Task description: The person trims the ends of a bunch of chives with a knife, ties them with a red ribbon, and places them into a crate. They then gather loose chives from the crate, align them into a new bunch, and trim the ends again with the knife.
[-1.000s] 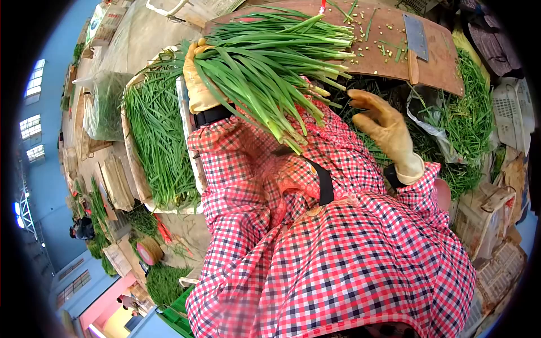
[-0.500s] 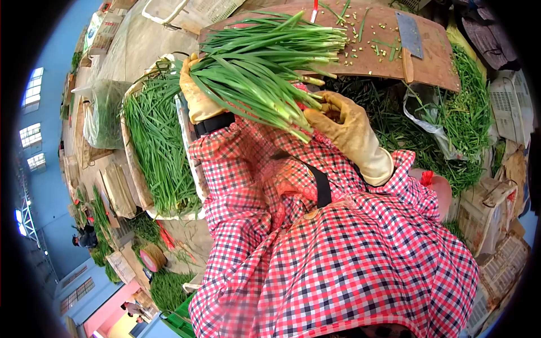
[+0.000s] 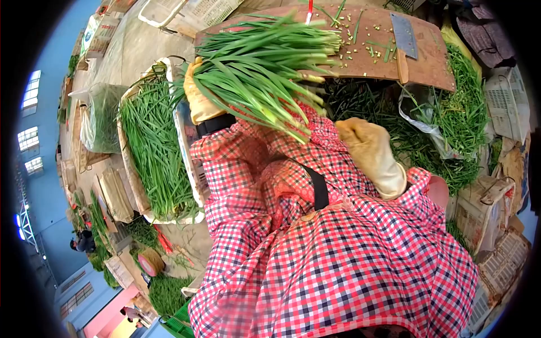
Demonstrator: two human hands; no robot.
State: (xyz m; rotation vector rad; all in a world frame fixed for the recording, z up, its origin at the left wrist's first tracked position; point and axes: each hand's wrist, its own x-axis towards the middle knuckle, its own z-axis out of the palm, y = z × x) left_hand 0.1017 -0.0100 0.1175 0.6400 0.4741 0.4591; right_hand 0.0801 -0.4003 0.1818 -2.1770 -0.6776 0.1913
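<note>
My left hand [image 3: 197,94], in a yellowish work glove, is closed around the leafy side of a big bunch of garlic chives [image 3: 248,73]. The long flat leaves fan out from that hand, and their pale stem ends point right, slightly blurred by motion. Apart from the bunch, to its lower right, my right hand [image 3: 363,141] in a stained glove is curled over the checked apron. Its fingertips are turned away, so anything in them is hidden.
A wooden board [image 3: 372,65] ahead carries a cleaver [image 3: 403,36] and scattered stem trimmings. A white crate [image 3: 125,124] full of chives stands at left. Loose greens and a plastic bag [image 3: 420,121] lie at right. A tied clear bag [image 3: 104,121] sits farther left.
My right hand has drawn away from the stem ends, down and to the right. My left hand still holds the bunch, which has shifted slightly, with its stem ends blurred.
</note>
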